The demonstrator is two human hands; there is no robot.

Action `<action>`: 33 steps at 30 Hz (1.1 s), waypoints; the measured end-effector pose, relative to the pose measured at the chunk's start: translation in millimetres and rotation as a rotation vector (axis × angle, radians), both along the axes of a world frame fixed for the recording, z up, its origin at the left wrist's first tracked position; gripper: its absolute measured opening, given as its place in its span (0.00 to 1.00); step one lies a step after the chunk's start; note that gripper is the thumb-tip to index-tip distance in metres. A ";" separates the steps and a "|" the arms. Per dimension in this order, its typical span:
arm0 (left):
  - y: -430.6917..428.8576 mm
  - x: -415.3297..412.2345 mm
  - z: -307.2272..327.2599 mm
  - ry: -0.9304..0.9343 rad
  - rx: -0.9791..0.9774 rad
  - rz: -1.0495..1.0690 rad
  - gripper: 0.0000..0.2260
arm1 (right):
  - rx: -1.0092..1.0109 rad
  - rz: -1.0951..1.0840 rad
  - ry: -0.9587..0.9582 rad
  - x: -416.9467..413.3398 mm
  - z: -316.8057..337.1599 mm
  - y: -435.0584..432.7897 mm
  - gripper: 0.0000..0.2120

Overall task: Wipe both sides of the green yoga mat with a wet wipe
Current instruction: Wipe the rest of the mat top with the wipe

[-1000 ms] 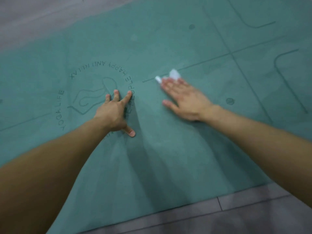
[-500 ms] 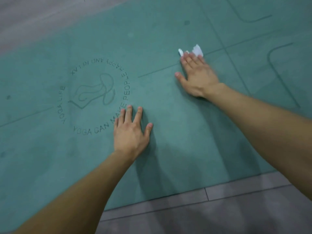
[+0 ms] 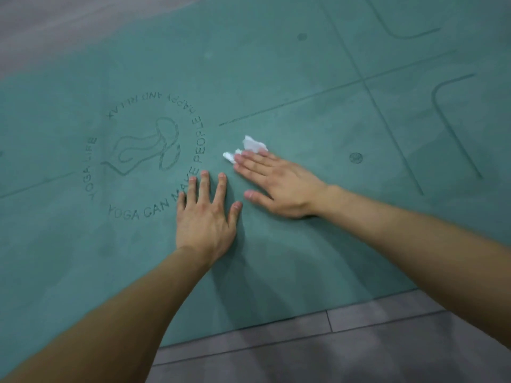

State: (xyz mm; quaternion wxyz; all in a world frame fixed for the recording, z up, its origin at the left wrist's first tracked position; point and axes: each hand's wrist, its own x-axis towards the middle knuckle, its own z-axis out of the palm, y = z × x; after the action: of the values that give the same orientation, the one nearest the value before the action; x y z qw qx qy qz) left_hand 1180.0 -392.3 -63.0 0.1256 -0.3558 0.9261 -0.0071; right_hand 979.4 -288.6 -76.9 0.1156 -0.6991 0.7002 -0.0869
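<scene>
The right hand (image 3: 279,186) lies flat with straight fingers, pressing a crumpled white wet wipe (image 3: 250,149) onto the green yoga mat (image 3: 276,78), the wipe poking out past the fingertips. The left hand (image 3: 206,217) rests palm-down and spread just beside it, covering part of the mat's circular printed logo (image 3: 146,156). The mat lies spread on the grey tiled floor (image 3: 359,341).

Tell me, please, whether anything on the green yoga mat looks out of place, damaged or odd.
Nothing stands out. The green yoga mat lies flat, without tears or folds. The crumpled white wet wipe sits under the fingertips of the right hand, and the left hand rests flat nearby.
</scene>
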 end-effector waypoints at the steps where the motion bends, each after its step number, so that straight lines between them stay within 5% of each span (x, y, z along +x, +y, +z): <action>1: 0.3 0.4 -0.8 0.004 -0.005 -0.006 0.33 | -0.021 0.018 0.026 -9.1 0.0 4.4 0.35; 6: 0.8 -0.5 1.8 -0.011 0.015 -0.001 0.34 | 0.151 -0.666 0.093 -124.9 20.8 16.3 0.41; 8: -0.3 -2.6 7.9 -0.023 0.042 0.007 0.34 | 0.113 -0.608 0.046 -85.8 20.7 11.6 0.43; 11: -3.6 -6.4 15.6 -0.049 0.080 0.007 0.36 | 0.043 -0.143 -0.012 17.4 9.6 18.9 0.40; 13: -8.2 -8.2 22.5 -0.063 0.112 -0.005 0.37 | 0.029 -0.035 0.028 17.0 9.1 26.5 0.38; 19: -14.5 -10.9 61.1 -0.215 0.285 -0.007 0.59 | 0.126 -0.707 0.049 -89.8 11.9 22.0 0.45; 25: -3.7 -15.6 52.3 -0.222 0.235 -0.024 0.70 | 0.004 -0.033 0.031 15.3 3.2 32.2 0.38; 30: 2.3 -17.5 58.8 -0.229 0.243 -0.004 0.69 | 0.106 -0.698 0.054 -106.9 12.4 41.3 0.43; 33: 3.9 -18.7 62.2 -0.227 0.247 -0.002 0.69 | 0.029 -0.616 0.023 -44.8 11.0 29.7 0.43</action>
State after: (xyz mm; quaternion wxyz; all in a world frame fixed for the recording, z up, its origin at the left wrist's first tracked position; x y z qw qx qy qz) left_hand 1161.3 -388.4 -0.9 0.2723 -0.3336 0.9001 0.0664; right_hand 934.6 -258.8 -65.9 0.0860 -0.4533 0.8816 -0.0998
